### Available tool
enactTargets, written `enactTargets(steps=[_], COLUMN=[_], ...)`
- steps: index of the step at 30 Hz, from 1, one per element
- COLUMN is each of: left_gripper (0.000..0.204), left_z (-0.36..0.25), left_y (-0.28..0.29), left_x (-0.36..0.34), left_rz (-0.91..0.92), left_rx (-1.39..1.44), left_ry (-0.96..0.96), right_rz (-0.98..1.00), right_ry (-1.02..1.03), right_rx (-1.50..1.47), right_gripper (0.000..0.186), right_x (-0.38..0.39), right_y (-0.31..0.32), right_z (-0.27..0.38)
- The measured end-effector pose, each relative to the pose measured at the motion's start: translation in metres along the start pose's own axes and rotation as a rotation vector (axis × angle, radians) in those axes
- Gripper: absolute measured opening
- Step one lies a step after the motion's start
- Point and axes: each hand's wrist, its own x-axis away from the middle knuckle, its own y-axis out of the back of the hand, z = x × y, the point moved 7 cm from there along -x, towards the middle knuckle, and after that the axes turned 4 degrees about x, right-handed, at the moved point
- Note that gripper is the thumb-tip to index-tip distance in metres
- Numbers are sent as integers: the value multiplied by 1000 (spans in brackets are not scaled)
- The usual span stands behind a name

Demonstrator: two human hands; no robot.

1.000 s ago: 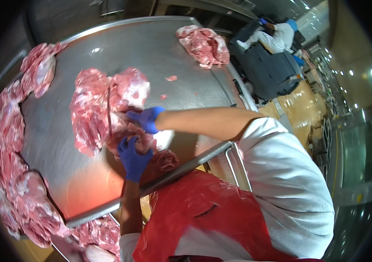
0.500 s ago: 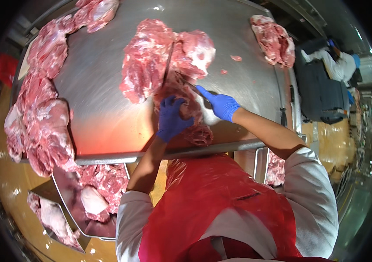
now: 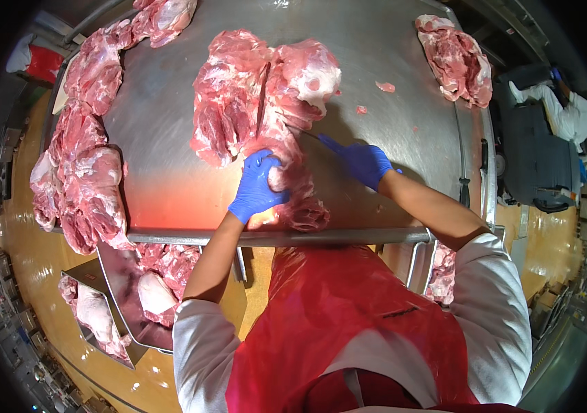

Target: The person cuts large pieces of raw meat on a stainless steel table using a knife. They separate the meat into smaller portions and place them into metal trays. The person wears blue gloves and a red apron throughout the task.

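A large piece of raw red meat (image 3: 228, 89) lies opened out on the steel table (image 3: 163, 138), with a dark slit down its middle. Its narrower near flap reaches toward the table's front edge. My left hand (image 3: 259, 189), in a blue glove, is closed on the left side of this flap, fingers curled over the meat. In my right hand (image 3: 364, 164), also blue-gloved, is a knife (image 3: 309, 134), index finger stretched along it. The blade points left toward the flap's right side; its tip is hard to make out, and the handle is hidden in my palm.
More meat pieces (image 3: 90, 175) line the table's left side; another (image 3: 453, 58) lies far right. Small scraps (image 3: 385, 87) sit between. A black-handled tool (image 3: 465, 189) rests along the right edge. Below left stands a metal bin (image 3: 118, 303) of meat. A person in white (image 3: 570, 117) is beyond.
My left hand has closed from spread fingers onto the flap. My right hand has shifted slightly right with the knife, away from the meat. The whole view has shifted a little.
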Motion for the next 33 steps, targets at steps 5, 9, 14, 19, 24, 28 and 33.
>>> enactTargets(steps=[5,9,14,19,24,28,33], left_gripper=[73,69,64,56,62,57,38], left_z=[2,5,28,46,79,59,-2], left_y=[-5,7,16,17,9,-16,39], left_x=[-3,13,21,-10,-12,0,-26], left_rz=[71,172,360,76,-33,132,273], left_rx=[13,-24,-108,-201,-303,-20,-162], left_ry=[10,14,169,526,710,537,126], right_rz=[-330,-575,-346,-507,-630,-692,-605], right_ry=[95,-365,111,23,-124,-344,-467], right_rx=[-362,-322,-194,-690,-838,-1165,-1729], right_gripper=[67,30,79,68,77,60,41], right_x=[4,40,18,83,90,74,68], right_y=[-26,44,-40,-48,-42,-18,22], right_z=[-31,-36,-56,-86,-56,-40,7])
